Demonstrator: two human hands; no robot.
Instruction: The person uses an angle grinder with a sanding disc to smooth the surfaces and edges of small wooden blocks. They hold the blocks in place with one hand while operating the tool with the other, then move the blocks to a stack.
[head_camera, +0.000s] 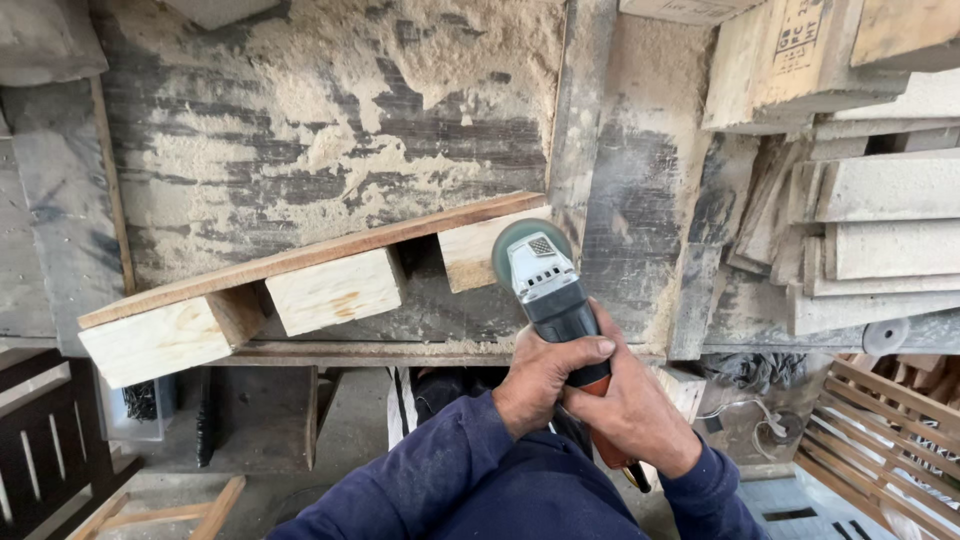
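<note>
1. Both your hands grip the angle grinder: left hand wraps the dark body just behind the head, right hand closes round the orange rear handle.
2. The grinder's sanding disc sits at the end face of the right-hand wooden block, touching it or just short of it; contact itself is unclear.
3. The workpiece is a long plank with three blocks beneath, lying tilted across the sawdust-covered workbench. The middle block and left block overhang the front edge.
4. Judgement: hold the disc flat to the block face, press lightly, sweep evenly; nothing visibly clamps the piece, so it may shift under side load.
5. Keep the cord behind you; only a short piece shows below your right wrist.
6. Containers: a clear plastic bin under the bench holds dark items, too small to identify.
7. Stacked boards lie to the right, well apart from the disc.
</note>
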